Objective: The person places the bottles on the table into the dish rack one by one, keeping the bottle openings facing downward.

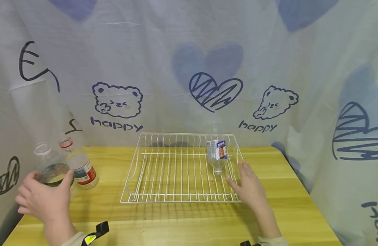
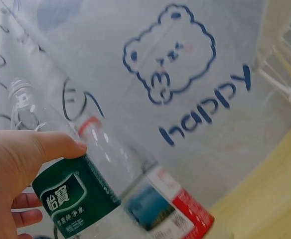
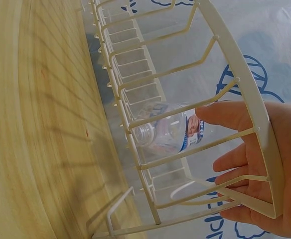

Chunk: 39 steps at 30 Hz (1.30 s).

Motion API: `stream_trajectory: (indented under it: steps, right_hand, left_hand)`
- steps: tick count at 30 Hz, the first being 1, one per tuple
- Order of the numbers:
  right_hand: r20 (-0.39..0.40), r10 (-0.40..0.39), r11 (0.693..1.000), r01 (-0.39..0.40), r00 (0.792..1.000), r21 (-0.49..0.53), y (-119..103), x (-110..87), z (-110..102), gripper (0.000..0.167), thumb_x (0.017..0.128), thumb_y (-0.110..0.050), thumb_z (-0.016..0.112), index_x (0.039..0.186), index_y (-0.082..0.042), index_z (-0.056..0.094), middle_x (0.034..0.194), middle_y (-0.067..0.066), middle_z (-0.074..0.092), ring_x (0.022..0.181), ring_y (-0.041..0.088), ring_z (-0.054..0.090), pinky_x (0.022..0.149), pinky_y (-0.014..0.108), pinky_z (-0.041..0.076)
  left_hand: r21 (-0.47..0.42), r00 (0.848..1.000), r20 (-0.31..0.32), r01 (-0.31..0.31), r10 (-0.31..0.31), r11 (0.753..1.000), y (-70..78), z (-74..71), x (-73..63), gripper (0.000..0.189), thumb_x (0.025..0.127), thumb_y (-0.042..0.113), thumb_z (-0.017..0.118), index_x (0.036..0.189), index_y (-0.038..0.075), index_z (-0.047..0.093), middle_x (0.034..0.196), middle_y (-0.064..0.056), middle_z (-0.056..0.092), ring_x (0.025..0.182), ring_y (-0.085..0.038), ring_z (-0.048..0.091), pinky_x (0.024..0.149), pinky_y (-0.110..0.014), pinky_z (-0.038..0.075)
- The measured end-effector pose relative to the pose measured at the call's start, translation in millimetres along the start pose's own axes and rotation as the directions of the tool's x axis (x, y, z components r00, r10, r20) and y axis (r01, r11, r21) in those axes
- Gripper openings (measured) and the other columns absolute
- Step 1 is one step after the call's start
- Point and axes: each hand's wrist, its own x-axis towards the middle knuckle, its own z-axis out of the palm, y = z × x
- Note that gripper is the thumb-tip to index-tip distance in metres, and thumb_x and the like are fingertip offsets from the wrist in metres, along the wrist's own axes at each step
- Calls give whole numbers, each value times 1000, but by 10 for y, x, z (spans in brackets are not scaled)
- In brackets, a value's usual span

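Note:
At the left, my left hand [image 1: 45, 194] holds a clear plastic bottle with a green label [image 2: 78, 196], thumb on one side and fingers round the other. Right beside it stands a second clear bottle with a red neck ring and a red, white and blue label [image 1: 84, 172]. My right hand [image 1: 251, 184] is at the right side of a white wire rack [image 1: 168, 194], fingers extended and spread. Inside the rack, near that hand, another clear bottle [image 1: 217, 150] stands neck down between the wires; its label shows a face picture.
The rack stands on a yellow wood-grain table [image 1: 176, 222]. Behind and around hangs a pale curtain [image 1: 164, 68] printed with hearts, bears and lettering, close to the table's back edge and both sides.

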Motion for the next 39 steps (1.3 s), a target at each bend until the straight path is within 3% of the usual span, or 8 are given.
stream_trajectory:
  steps: [10, 14, 16, 21, 25, 30, 34, 39]
  right_hand:
    - [3, -3, 1000, 3, 1000, -1, -8, 14, 0, 86, 94, -53, 54, 150, 6, 25, 159, 27, 17, 147, 44, 19, 117, 55, 20]
    - [8, -11, 1000, 11, 1000, 2, -25, 18, 7, 86, 94, -53, 53, 150, 6, 25, 159, 27, 17, 147, 44, 19, 117, 55, 20]
    - [7, -13, 1000, 12, 1000, 4, -31, 19, 7, 85, 95, -51, 54, 150, 7, 25, 159, 27, 17, 146, 45, 19, 117, 55, 21]
    - [13, -3, 1000, 3, 1000, 14, -12, 11, 9, 85, 95, -50, 53, 150, 7, 23, 159, 27, 16, 146, 45, 18, 117, 56, 20]
    - [18, 1, 1000, -1, 1000, 13, 6, 16, 8, 86, 95, -52, 52, 150, 7, 22, 159, 27, 15, 147, 46, 17, 117, 57, 20]
    - [20, 0, 1000, 0, 1000, 8, 11, 20, -8, 86, 95, -52, 52, 150, 7, 22, 159, 27, 15, 147, 46, 17, 117, 57, 20]
    - [22, 2, 1000, -2, 1000, 6, 6, 16, -11, 86, 95, -53, 52, 151, 6, 22, 159, 27, 15, 147, 45, 17, 117, 57, 20]
    - [21, 2, 1000, -2, 1000, 4, 3, 16, -4, 87, 95, -54, 51, 151, 6, 22, 159, 27, 15, 147, 46, 17, 117, 57, 20]
  left_hand:
    - [-59, 996, -20, -88, 87, 994, 320, -162, -175, 82, 80, 39, 75, 144, 12, 33, 143, -20, 37, 136, -40, 23, 105, -60, 15]
    - [-100, 985, -72, -163, 157, 981, 430, -167, -270, 78, 77, 36, 78, 141, 13, 38, 139, -19, 40, 134, -39, 25, 103, -58, 16]
    - [-127, 972, -108, -219, 206, 967, 490, -137, -326, 75, 76, 35, 79, 138, 13, 42, 135, -20, 41, 131, -40, 26, 100, -56, 17]
    - [-172, 924, -183, -367, 336, 914, 645, -17, -468, 71, 74, 29, 81, 134, 14, 47, 129, -22, 43, 125, -43, 30, 98, -54, 19]
    - [-185, 888, -204, -447, 411, 875, 748, 105, -569, 70, 70, 23, 81, 132, 12, 50, 126, -22, 45, 121, -44, 33, 96, -55, 20]
    - [-163, 836, -164, -546, 523, 822, 841, 233, -700, 69, 71, 21, 81, 131, 8, 49, 126, -23, 45, 117, -45, 34, 93, -57, 22]
    - [-167, 783, -150, -621, 603, 765, 887, 342, -796, 69, 71, 17, 82, 131, 8, 48, 125, -23, 46, 112, -46, 34, 87, -56, 23]
    - [-186, 722, -131, -691, 680, 698, 940, 479, -903, 70, 70, 14, 84, 131, 6, 49, 125, -23, 47, 112, -45, 36, 91, -58, 23]
